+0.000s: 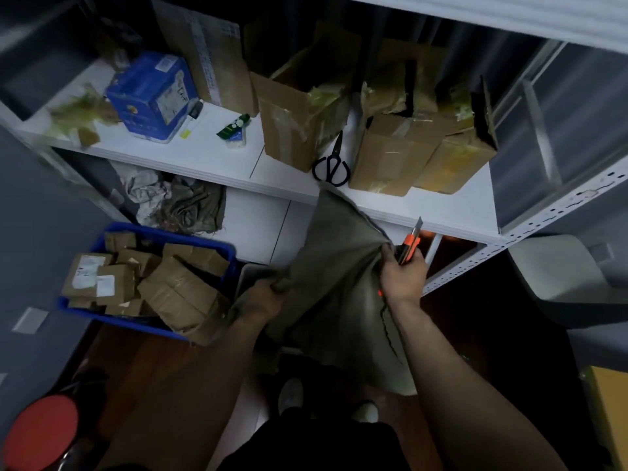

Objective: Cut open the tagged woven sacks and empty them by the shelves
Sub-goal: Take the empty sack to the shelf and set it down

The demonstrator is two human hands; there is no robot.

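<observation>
A grey-green woven sack (334,277) hangs limp in front of the white shelves (390,212), held up between my two hands. My left hand (263,299) grips its left edge low down. My right hand (402,275) pinches the sack's right edge and also holds an orange utility knife (409,244) with its blade pointing up. A dark frayed thread runs down the sack's right side. The blue crate (217,244) to the left holds several taped cardboard parcels (146,283). More crumpled sacks (180,205) lie on the lower shelf.
Black scissors (331,164) lie on the middle shelf between open cardboard boxes (295,120). A blue carton (153,96) stands at the shelf's left. A red-lidded container (40,433) sits on the floor at bottom left. A grey chair (560,273) stands at the right. My shoes (290,396) show below.
</observation>
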